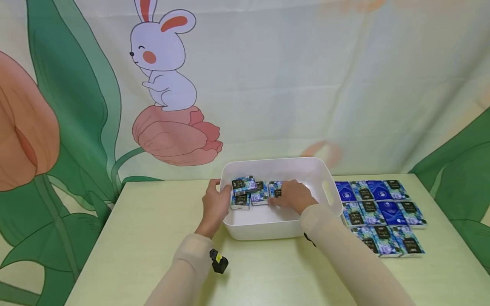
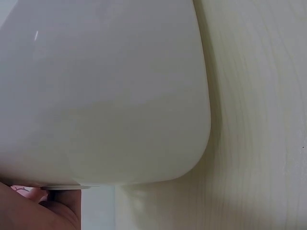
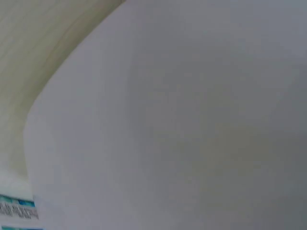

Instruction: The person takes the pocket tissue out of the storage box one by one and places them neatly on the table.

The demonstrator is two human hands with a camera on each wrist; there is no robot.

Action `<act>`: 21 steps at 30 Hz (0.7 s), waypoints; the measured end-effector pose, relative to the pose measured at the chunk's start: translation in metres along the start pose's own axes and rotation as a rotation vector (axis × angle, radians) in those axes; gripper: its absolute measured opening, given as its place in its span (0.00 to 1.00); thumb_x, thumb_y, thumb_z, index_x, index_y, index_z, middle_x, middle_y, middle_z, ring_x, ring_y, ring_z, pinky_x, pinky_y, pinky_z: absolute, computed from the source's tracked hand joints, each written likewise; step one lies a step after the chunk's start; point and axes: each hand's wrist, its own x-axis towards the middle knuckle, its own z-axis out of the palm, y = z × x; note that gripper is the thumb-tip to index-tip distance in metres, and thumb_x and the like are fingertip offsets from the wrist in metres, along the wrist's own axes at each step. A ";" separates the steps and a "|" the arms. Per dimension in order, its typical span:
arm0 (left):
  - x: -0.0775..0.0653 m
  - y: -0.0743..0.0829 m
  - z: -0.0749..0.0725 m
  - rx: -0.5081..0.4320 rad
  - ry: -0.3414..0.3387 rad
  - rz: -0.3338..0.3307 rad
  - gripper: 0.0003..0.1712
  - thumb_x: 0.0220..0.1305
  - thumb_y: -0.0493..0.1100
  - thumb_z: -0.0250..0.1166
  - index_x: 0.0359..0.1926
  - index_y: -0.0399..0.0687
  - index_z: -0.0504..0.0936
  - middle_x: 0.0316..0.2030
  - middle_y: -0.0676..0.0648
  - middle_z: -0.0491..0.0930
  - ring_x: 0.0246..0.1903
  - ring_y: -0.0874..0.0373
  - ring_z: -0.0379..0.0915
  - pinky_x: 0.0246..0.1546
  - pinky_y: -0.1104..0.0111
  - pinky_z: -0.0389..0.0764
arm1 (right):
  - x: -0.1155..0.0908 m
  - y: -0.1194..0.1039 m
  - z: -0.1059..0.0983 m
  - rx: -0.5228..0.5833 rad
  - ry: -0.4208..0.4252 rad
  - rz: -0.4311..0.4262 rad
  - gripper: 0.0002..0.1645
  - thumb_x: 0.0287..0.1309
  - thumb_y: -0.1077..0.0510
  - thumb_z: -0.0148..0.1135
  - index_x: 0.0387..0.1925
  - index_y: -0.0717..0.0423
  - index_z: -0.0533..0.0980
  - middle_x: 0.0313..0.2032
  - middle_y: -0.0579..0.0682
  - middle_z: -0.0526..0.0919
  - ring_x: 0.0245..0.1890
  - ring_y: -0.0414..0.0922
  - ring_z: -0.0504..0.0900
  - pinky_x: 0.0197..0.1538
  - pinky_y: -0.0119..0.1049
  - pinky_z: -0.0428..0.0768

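A white plastic basket [image 1: 264, 231] with handle holes stands on the table. My left hand [image 1: 216, 203] grips its left end, thumb over the rim and fingers outside; part of this hand [image 2: 43, 213] shows under the basket wall [image 2: 120, 96] in the left wrist view. Inside, my right hand [image 1: 296, 196] holds a small floral tissue pack [image 1: 274, 186], partly covered by the fingers. Left of it lie more tissue packs: one [image 1: 260, 195] flat, and one [image 1: 244, 185] resting over another [image 1: 240, 202]. The right wrist view is mostly filled by the basket's outer wall [image 3: 168, 120].
Right of the basket, several tissue packs, some floral [image 1: 409, 212] and some plain blue [image 1: 391, 212], lie in rows on the pale table [image 1: 153, 246]. A curtain [image 1: 268, 85] printed with a rabbit and tulips hangs behind the table.
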 end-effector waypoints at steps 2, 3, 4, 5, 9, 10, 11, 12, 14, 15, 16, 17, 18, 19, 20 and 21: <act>0.000 -0.001 0.001 0.007 0.005 0.004 0.24 0.72 0.49 0.55 0.64 0.44 0.70 0.54 0.34 0.78 0.39 0.45 0.77 0.19 0.66 0.76 | 0.000 0.002 0.001 0.023 0.013 -0.002 0.30 0.54 0.35 0.71 0.34 0.60 0.77 0.24 0.49 0.73 0.25 0.46 0.74 0.30 0.39 0.72; 0.000 -0.001 0.001 0.007 0.009 0.007 0.24 0.72 0.49 0.56 0.64 0.45 0.71 0.54 0.34 0.78 0.38 0.45 0.77 0.19 0.66 0.76 | 0.000 0.003 0.000 0.031 0.021 -0.010 0.29 0.54 0.37 0.72 0.35 0.60 0.76 0.25 0.49 0.74 0.25 0.45 0.74 0.31 0.39 0.72; 0.000 -0.002 0.002 0.008 0.011 0.008 0.24 0.72 0.50 0.56 0.64 0.45 0.71 0.53 0.35 0.79 0.37 0.45 0.77 0.18 0.67 0.75 | -0.001 0.004 0.000 0.041 0.022 -0.016 0.28 0.54 0.38 0.71 0.35 0.60 0.77 0.24 0.49 0.73 0.25 0.45 0.73 0.31 0.39 0.72; 0.000 -0.002 0.002 0.010 0.010 0.011 0.24 0.72 0.50 0.56 0.64 0.45 0.71 0.53 0.35 0.79 0.36 0.46 0.77 0.19 0.67 0.75 | -0.002 0.005 -0.002 0.060 0.029 -0.023 0.28 0.54 0.39 0.71 0.35 0.60 0.76 0.24 0.49 0.73 0.25 0.45 0.73 0.31 0.39 0.72; -0.002 0.000 0.002 0.007 -0.002 0.020 0.25 0.73 0.50 0.55 0.65 0.43 0.70 0.55 0.34 0.78 0.36 0.46 0.77 0.20 0.67 0.76 | -0.014 0.010 -0.016 0.163 0.066 -0.022 0.30 0.54 0.36 0.68 0.35 0.61 0.76 0.25 0.50 0.74 0.25 0.46 0.73 0.29 0.39 0.71; -0.003 0.001 0.002 0.010 -0.004 0.020 0.26 0.73 0.50 0.55 0.65 0.43 0.70 0.55 0.34 0.77 0.37 0.46 0.77 0.20 0.67 0.76 | -0.018 0.012 -0.021 0.194 0.078 -0.024 0.31 0.54 0.36 0.67 0.35 0.61 0.76 0.25 0.51 0.75 0.25 0.46 0.74 0.29 0.39 0.71; -0.003 0.001 0.002 0.010 -0.005 0.022 0.26 0.73 0.50 0.55 0.65 0.43 0.70 0.56 0.34 0.77 0.38 0.46 0.77 0.21 0.67 0.76 | -0.023 0.014 -0.026 0.219 0.102 -0.037 0.31 0.54 0.36 0.67 0.36 0.61 0.75 0.26 0.52 0.76 0.26 0.47 0.74 0.29 0.39 0.71; -0.004 0.002 0.001 0.011 -0.007 0.020 0.26 0.73 0.50 0.55 0.66 0.43 0.69 0.56 0.34 0.77 0.39 0.45 0.76 0.21 0.67 0.76 | -0.029 0.017 -0.031 0.232 0.125 -0.050 0.31 0.53 0.36 0.67 0.38 0.61 0.75 0.28 0.52 0.77 0.27 0.47 0.75 0.29 0.39 0.71; -0.003 0.002 0.001 0.012 -0.008 0.019 0.26 0.73 0.50 0.55 0.66 0.43 0.69 0.57 0.35 0.77 0.39 0.45 0.76 0.21 0.67 0.76 | -0.041 0.026 -0.041 0.240 0.169 -0.089 0.33 0.54 0.37 0.66 0.43 0.63 0.76 0.32 0.55 0.80 0.29 0.49 0.76 0.31 0.41 0.72; -0.003 0.002 0.001 0.014 -0.010 0.019 0.26 0.73 0.50 0.55 0.66 0.43 0.69 0.57 0.35 0.77 0.39 0.45 0.76 0.21 0.67 0.76 | -0.048 0.031 -0.047 0.236 0.188 -0.103 0.35 0.54 0.37 0.66 0.47 0.63 0.76 0.35 0.56 0.81 0.31 0.49 0.77 0.33 0.42 0.74; -0.002 0.001 0.001 0.014 -0.011 0.018 0.26 0.73 0.50 0.55 0.66 0.43 0.69 0.57 0.35 0.77 0.39 0.45 0.76 0.21 0.67 0.76 | -0.054 0.037 -0.051 0.233 0.207 -0.115 0.37 0.54 0.37 0.65 0.52 0.65 0.76 0.40 0.59 0.82 0.34 0.51 0.78 0.36 0.44 0.76; -0.002 0.001 0.002 0.015 -0.011 0.016 0.26 0.73 0.50 0.55 0.66 0.43 0.69 0.57 0.35 0.77 0.38 0.45 0.76 0.21 0.67 0.76 | -0.062 0.043 -0.056 0.221 0.230 -0.129 0.40 0.55 0.38 0.65 0.56 0.66 0.75 0.43 0.61 0.83 0.37 0.52 0.79 0.39 0.46 0.77; -0.002 0.001 0.002 0.018 -0.010 0.015 0.26 0.73 0.50 0.55 0.66 0.43 0.69 0.56 0.35 0.77 0.38 0.46 0.76 0.20 0.68 0.75 | -0.069 0.050 -0.061 0.214 0.249 -0.135 0.43 0.55 0.38 0.65 0.60 0.68 0.73 0.48 0.63 0.82 0.41 0.55 0.80 0.43 0.49 0.78; -0.001 0.000 0.002 0.018 -0.011 0.016 0.26 0.73 0.50 0.55 0.66 0.43 0.69 0.56 0.35 0.77 0.37 0.46 0.76 0.20 0.68 0.75 | -0.077 0.058 -0.066 0.210 0.266 -0.142 0.46 0.56 0.38 0.64 0.64 0.68 0.71 0.52 0.65 0.81 0.46 0.57 0.80 0.48 0.53 0.78; -0.002 0.001 0.003 0.018 -0.011 0.016 0.26 0.73 0.50 0.55 0.66 0.43 0.68 0.56 0.35 0.77 0.37 0.46 0.76 0.20 0.68 0.75 | -0.085 0.067 -0.070 0.211 0.282 -0.141 0.47 0.57 0.39 0.64 0.67 0.68 0.68 0.56 0.66 0.79 0.51 0.59 0.79 0.52 0.56 0.77; -0.002 0.001 0.004 0.015 -0.013 0.017 0.26 0.73 0.50 0.55 0.66 0.43 0.68 0.56 0.35 0.77 0.37 0.46 0.76 0.20 0.68 0.75 | -0.092 0.076 -0.074 0.211 0.296 -0.138 0.48 0.57 0.39 0.64 0.69 0.68 0.67 0.59 0.67 0.77 0.55 0.61 0.77 0.54 0.58 0.76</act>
